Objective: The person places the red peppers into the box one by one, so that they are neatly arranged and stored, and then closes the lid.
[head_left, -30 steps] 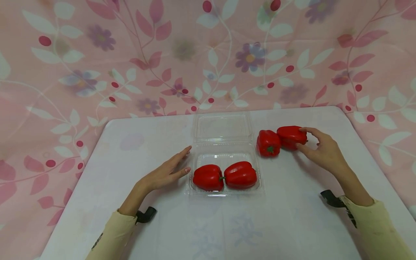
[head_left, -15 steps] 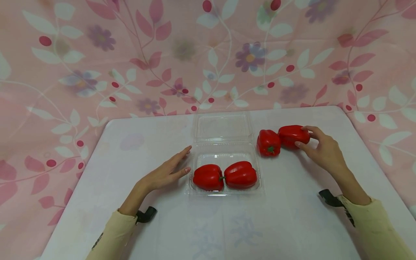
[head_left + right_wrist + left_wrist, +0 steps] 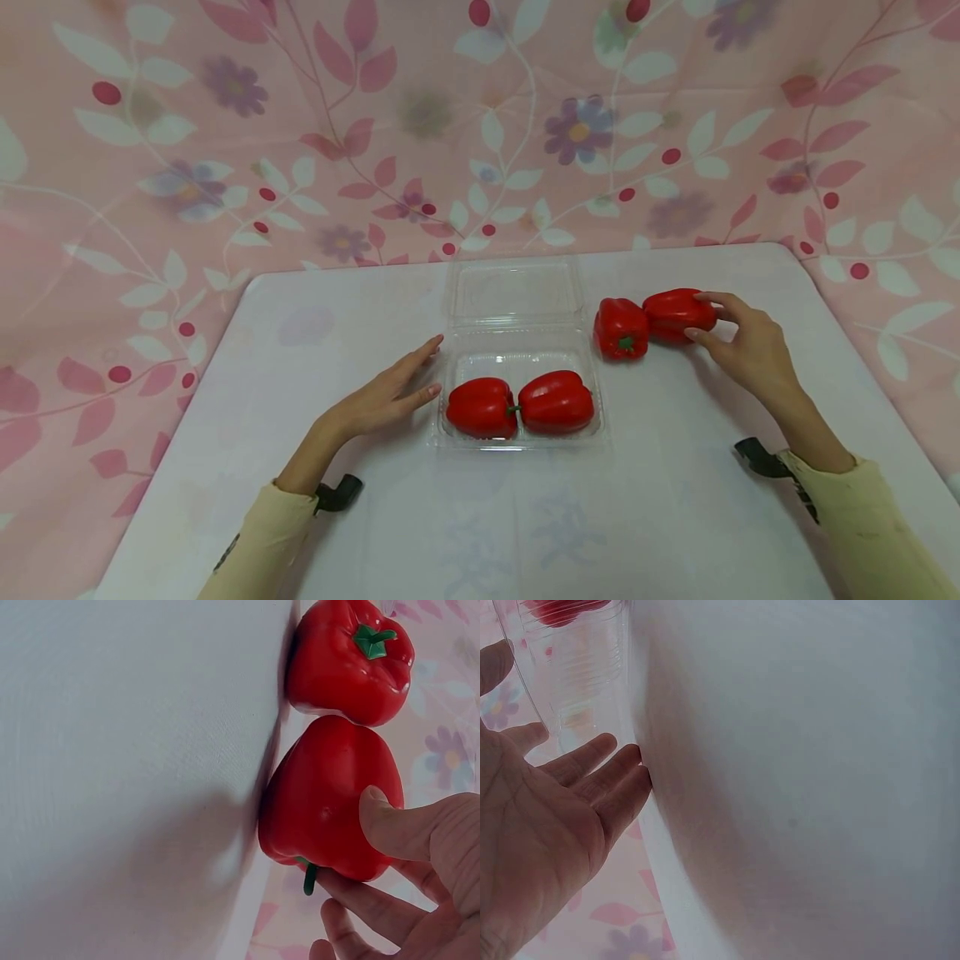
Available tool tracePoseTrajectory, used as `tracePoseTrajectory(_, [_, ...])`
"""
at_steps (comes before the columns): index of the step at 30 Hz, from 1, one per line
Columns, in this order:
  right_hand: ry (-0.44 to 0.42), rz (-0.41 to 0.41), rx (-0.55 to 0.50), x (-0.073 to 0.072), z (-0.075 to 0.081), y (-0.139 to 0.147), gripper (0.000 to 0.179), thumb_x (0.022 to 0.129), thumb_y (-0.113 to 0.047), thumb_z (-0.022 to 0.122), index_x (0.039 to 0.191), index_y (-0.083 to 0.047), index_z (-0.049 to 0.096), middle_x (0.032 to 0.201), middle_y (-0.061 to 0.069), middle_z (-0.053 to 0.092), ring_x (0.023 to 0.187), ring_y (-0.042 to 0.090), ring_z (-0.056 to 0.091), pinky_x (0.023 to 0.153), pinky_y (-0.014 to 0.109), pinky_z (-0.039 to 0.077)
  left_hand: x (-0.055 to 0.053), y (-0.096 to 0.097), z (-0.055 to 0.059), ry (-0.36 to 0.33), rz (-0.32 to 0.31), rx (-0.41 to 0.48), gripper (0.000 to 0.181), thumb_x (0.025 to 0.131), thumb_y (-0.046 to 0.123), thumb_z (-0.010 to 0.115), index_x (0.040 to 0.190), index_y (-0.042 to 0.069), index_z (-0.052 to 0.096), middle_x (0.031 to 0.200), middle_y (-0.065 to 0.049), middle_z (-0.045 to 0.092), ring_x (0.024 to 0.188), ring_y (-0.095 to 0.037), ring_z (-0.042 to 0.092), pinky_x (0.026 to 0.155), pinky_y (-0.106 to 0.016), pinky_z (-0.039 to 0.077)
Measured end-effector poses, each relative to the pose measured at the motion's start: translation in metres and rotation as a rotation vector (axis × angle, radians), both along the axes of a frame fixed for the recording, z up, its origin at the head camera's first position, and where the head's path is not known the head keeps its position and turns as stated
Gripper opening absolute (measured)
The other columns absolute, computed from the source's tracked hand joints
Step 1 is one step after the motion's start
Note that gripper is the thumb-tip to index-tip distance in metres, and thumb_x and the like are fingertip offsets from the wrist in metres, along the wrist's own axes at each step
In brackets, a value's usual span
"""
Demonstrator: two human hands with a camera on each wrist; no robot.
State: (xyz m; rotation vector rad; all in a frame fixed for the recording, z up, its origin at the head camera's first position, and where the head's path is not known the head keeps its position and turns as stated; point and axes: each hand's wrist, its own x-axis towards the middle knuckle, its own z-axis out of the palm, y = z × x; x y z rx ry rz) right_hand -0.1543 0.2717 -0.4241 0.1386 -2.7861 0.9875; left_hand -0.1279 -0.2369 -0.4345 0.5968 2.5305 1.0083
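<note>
My right hand [image 3: 752, 346] holds a red bell pepper [image 3: 678, 316] at its stem end, thumb on the near side and fingers curled behind. In the right wrist view that pepper [image 3: 330, 802] lies on its side with its green stem by my fingers. A second red pepper [image 3: 621, 329] sits close against its left, stem facing me. My left hand [image 3: 381, 400] is held with straight, spread fingers, tips at the left edge of a clear plastic clamshell box [image 3: 517, 444]. Two red peppers lie side by side in the box's front half, a left one [image 3: 481, 408] and a right one [image 3: 557, 403].
The box's transparent lid [image 3: 516, 293] lies folded back toward the rear of the table. A white cloth covers the table [image 3: 337, 533]. Behind it hangs a pink flowered curtain [image 3: 420, 125]. Each wrist wears a black mount, such as the left one [image 3: 339, 493].
My right hand and the pepper it holds have shifted slightly right, and the fingers sit closer round its end. The left hand, box and other peppers stay about where they were.
</note>
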Motion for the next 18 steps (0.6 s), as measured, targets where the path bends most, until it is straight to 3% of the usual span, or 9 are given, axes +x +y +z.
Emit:
tracePoseTrajectory(11, [0.031,-0.028,-0.011,0.0026,0.0024,-0.0001,0.053,0.09,-0.015,0.073,0.138,-0.004,0.053,0.127,0.035,0.055,0.114,0.054,0.046,0.087,0.074,0.037,-0.0003,0.0004,0.0011,0.002,0.002,-0.008,0.079,0.095,0.053,0.055,0.159,0.034,0.012,0.16,0.002,0.026,0.145,-0.02,0.027,0.111,-0.06,0.027])
tracePoseTrajectory(18, [0.08,-0.033,-0.018,0.0056,0.0068,-0.0001,0.055,0.088,-0.011,0.075,0.138,-0.004,0.053,0.127,0.034,0.056,0.113,0.054,0.051,0.084,0.071,0.043,0.0002,0.0002,-0.0001,0.009,-0.003,0.001,0.078,0.097,0.051,0.054,0.159,0.031,0.013,0.16,-0.001,0.027,0.145,-0.021,0.027,0.112,-0.058,0.027])
